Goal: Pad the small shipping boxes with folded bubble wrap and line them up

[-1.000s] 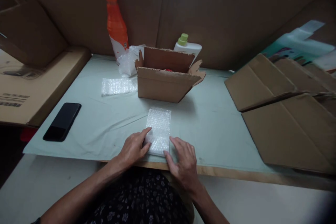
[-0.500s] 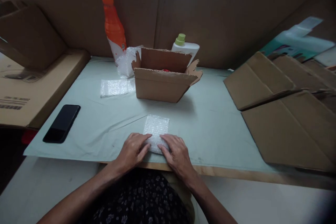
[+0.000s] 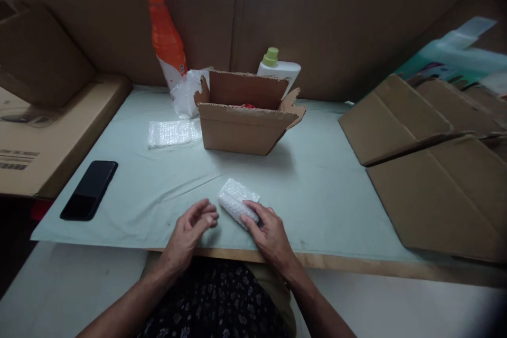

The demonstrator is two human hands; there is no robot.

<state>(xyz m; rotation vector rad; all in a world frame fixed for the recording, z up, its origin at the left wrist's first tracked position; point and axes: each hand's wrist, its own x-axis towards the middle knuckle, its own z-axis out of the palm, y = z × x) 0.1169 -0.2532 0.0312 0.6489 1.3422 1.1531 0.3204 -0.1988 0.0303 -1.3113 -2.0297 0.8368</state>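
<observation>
- Fingers (image 3: pixel 253 210) of the right hand (image 3: pixel 269 232) curl over the near end of a small bubble-wrap bundle (image 3: pixel 237 202), gripping it against the pale green table cover (image 3: pixel 325 190) near the front edge of the table.
- The left hand (image 3: pixel 189 232) hovers just beside the bundle, its fingers loosely bent and slightly apart, holding nothing and clear of the wrap.
- Beyond the bundle, an open cardboard box (image 3: pixel 241 127) stands with its flaps up; something red shows inside.
- A flat sheet of bubble wrap (image 3: pixel 174 133) lies left of the box, with a crumpled clear wad (image 3: pixel 186 92) behind it.
- An orange bottle (image 3: pixel 164 37) and a white bottle with a green cap (image 3: pixel 277 66) stand at the back wall.
- A black phone (image 3: pixel 89 190) lies at the left; flattened cartons (image 3: pixel 428 169) are stacked at the right.
</observation>
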